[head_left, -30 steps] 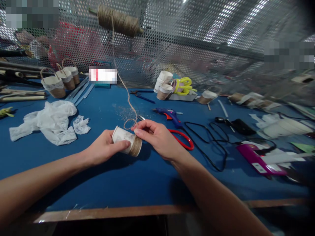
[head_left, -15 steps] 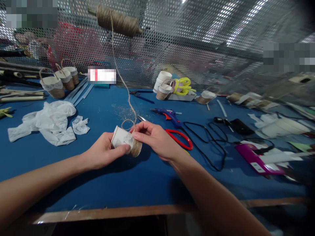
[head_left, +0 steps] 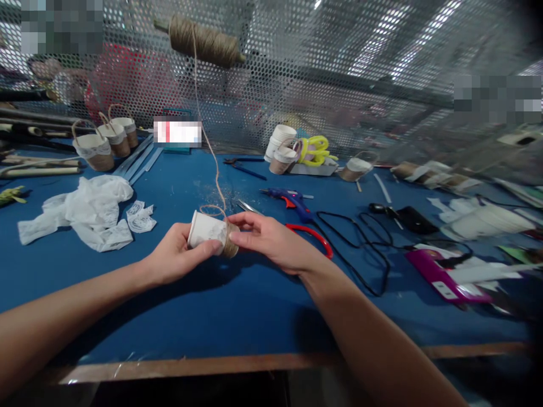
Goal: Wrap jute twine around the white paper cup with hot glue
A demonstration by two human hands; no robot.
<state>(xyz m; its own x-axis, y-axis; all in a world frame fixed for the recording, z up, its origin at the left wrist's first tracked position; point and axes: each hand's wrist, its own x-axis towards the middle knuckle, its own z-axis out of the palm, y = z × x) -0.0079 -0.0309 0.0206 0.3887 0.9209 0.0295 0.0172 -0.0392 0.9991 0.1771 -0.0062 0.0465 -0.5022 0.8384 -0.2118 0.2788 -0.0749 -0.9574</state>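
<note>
A white paper cup lies tilted on its side above the table, its rim to the left, gripped by my left hand. Brown twine is wound round the cup's base end. My right hand pinches the twine against that end with thumb and fingers. From there the strand makes a small loop and climbs to a twine spool hung on the mesh screen. Just behind the right hand, a pointed metal tool is partly covered by the fingers.
A blue glue gun and red-handled scissors lie to the right, near a black cord and a purple power strip. White lace is heaped at left. Finished twine-wrapped cups stand behind it; pliers lie farther back.
The cup and both hands have shifted slightly left and up. The cup has turned a little in the hands, and the twine's lower end has moved left with it.
</note>
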